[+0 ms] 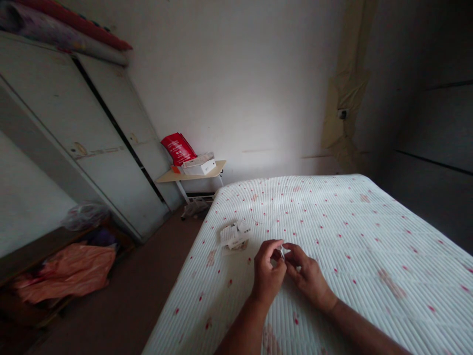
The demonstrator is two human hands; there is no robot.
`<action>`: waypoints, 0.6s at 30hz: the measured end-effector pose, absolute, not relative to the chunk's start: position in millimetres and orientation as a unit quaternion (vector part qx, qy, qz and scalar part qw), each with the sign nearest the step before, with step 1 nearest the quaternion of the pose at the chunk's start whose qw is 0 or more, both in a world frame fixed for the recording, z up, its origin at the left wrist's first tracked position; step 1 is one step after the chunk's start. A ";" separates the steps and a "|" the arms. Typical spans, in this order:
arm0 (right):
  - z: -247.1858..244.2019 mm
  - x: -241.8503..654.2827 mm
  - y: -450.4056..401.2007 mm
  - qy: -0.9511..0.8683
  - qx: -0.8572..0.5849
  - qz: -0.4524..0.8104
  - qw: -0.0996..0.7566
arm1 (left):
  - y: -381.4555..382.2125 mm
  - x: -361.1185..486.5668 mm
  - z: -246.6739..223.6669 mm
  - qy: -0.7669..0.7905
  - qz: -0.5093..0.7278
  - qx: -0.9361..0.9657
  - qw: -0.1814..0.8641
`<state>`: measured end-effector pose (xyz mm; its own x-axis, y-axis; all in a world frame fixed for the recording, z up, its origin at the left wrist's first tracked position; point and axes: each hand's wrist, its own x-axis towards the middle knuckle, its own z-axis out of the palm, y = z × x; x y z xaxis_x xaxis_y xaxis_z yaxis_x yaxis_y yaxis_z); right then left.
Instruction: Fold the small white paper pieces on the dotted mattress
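Note:
My left hand and my right hand meet above the mattress, fingertips pinched together. Between them is a small whitish, shiny object, mostly hidden by the fingers; its kind does not show. Both hands grip it, the left from its left side and the right from its right. Just left of and beyond my hands lies a small pile of printed paper packaging on the striped, red-dotted cover.
A small table at the far left holds a red bag and a white box. Wardrobe doors stand on the left, near an orange plastic bag on a low shelf. A wall socket is at the back right.

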<state>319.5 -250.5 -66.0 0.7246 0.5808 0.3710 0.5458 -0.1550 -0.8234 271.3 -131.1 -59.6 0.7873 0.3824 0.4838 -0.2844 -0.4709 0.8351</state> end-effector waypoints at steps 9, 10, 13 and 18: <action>-65.6 317.5 -250.2 -0.407 -0.800 -0.112 0.426 | -131.4 271.3 -61.1 0.039 0.338 0.797 0.499; -66.2 317.7 -250.3 -0.405 -0.803 -0.117 0.420 | -131.5 271.3 -60.9 0.040 0.336 0.795 0.504; -68.0 318.7 -250.9 -0.392 -0.813 -0.108 0.417 | -131.8 270.8 -59.5 0.048 0.325 0.785 0.526; -67.0 318.6 -251.4 -0.387 -0.799 -0.087 0.452 | -131.4 271.0 -60.4 0.075 0.302 0.736 0.601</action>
